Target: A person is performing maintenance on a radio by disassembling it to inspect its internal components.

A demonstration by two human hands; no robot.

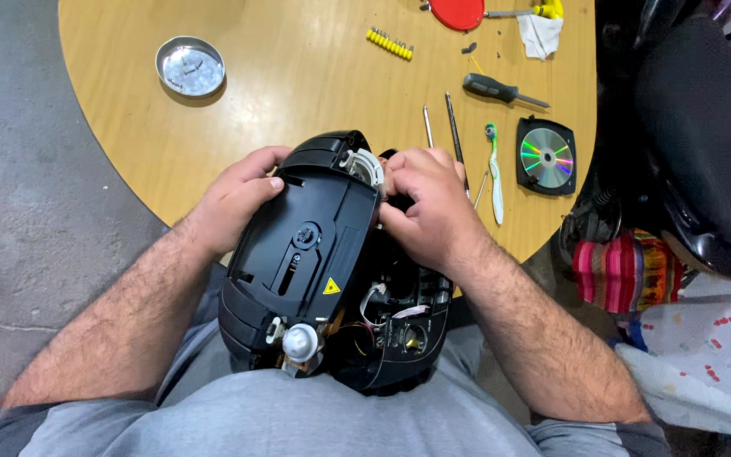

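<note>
**Wires exposed as the black player comes apart on the lap**

Hands on both sides of it. The left hand (234, 199) clamps the black disc-tray section (298, 254), thumb over its upper edge, fingers curled round the far side. The right hand (429, 207) is bunched tight at the seam, fingertips pinched narrow on something small beside the white plastic piece (367, 165); what they grip is hidden by the knuckles. The player itself rests against the person's belly at the near edge of the round wooden table (298, 68), its lower shell (399, 330) gaping open.

Risks, as I judge them: thin wires (370, 305) run between the two halves, and if the tray section swings wider, they could tear off. The unit is balanced on the lap, not on the table, so a slip of the left hand could drop it to the concrete floor. The white knob (300, 341) juts out at the near end and could snag on the shirt.

The count on the table: one metal dish (189, 66), with small parts inside that are too small to count. One strip of yellow bits (389, 43). One black-handled screwdriver (501, 90). Two thin metal shafts (442, 127). One toothbrush (494, 173). One disc in its black holder (546, 156). One red round object (457, 12) at the far edge, and one white rag (540, 35).
</note>
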